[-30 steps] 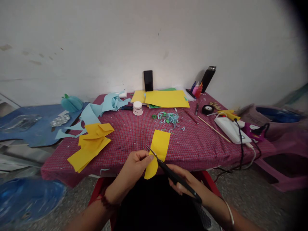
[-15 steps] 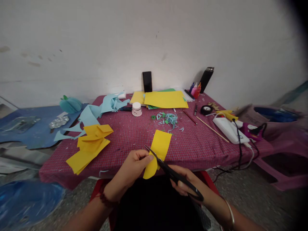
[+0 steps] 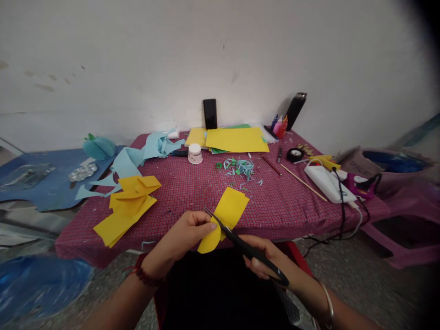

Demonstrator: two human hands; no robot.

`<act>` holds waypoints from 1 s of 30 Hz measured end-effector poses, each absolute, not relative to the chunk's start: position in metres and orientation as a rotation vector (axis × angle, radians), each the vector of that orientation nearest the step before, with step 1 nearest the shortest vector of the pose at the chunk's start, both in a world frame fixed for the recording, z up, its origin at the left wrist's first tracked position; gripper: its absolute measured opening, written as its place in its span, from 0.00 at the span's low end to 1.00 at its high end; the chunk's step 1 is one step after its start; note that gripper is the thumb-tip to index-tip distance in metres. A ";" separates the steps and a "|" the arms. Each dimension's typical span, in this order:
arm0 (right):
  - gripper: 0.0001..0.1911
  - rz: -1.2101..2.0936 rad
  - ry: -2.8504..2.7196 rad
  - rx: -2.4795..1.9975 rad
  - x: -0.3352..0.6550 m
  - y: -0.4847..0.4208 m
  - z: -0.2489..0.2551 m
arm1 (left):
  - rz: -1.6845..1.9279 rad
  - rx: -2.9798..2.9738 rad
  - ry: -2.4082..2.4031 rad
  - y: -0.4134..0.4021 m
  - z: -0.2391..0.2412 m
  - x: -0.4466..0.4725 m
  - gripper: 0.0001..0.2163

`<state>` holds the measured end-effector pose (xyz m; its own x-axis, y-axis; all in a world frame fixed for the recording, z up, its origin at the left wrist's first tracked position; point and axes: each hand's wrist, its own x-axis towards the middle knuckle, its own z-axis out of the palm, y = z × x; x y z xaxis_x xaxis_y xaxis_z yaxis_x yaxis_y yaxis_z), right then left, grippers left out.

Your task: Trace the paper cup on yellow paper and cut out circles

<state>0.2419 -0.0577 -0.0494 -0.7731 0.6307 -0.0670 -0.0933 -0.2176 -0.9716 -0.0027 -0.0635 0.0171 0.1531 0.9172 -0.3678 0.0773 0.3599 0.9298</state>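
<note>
1. At the near edge of the surface [image 3: 282, 206], the left hand [image 3: 185, 236] pinches the yellow paper strip [image 3: 225, 217], fingers closed on it;
2. the right hand [image 3: 263, 261] grips black scissors [image 3: 240, 245], blades parted at the strip's rounded near end.

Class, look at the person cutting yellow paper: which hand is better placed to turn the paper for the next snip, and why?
The left hand. Its fingers already pinch the yellow paper beside the blades, so it can probably turn the sheet. The right hand is full, gripping the scissors.
</note>
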 end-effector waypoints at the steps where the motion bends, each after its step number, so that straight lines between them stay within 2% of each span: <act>1: 0.32 2.026 -1.568 -0.646 0.241 -0.058 -0.048 | 0.833 1.005 1.278 -0.064 0.015 -0.002 0.13; 7: 0.32 2.015 -1.541 -0.647 0.236 -0.058 -0.047 | 1.099 0.855 1.284 -0.067 0.006 0.012 0.13; 18: 0.33 2.066 -1.478 -0.634 0.232 -0.063 -0.047 | 1.048 1.046 1.406 -0.069 0.007 0.013 0.13; 25: 0.33 2.027 -1.455 -0.638 0.231 -0.063 -0.049 | 1.179 0.947 1.386 -0.072 0.003 0.027 0.13; 30: 0.32 2.007 -1.491 -0.612 0.237 -0.061 -0.050 | 1.096 1.022 1.417 -0.070 0.011 0.023 0.13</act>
